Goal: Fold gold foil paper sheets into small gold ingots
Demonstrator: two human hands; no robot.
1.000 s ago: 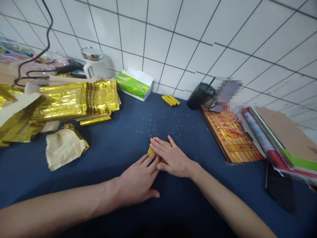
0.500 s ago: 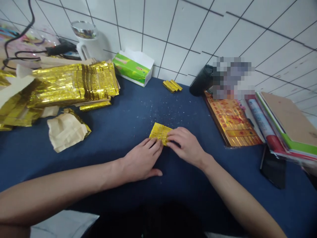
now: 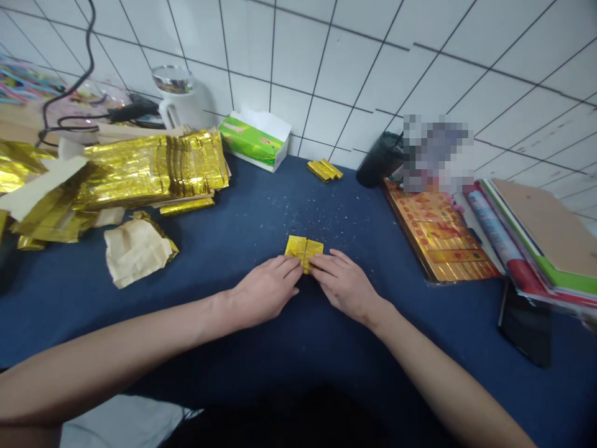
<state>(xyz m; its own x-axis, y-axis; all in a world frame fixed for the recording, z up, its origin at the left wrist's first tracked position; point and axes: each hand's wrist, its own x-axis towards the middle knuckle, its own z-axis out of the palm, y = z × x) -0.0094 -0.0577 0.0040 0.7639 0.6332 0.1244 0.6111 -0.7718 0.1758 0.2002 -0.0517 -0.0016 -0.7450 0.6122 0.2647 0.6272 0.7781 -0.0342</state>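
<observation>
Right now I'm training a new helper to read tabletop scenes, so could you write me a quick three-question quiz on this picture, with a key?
1. Which thing do the left hand and the right hand both touch? A) the white mug; B) the small folded gold foil; C) the black cord.
2. True or false: in the picture, the green tissue pack lies to the left of the black cup.
3. Fill the gap: the crumpled sheet shows gold along its edge, but its upper face is mostly ____.

Key: 1. B; 2. True; 3. cream.
</observation>
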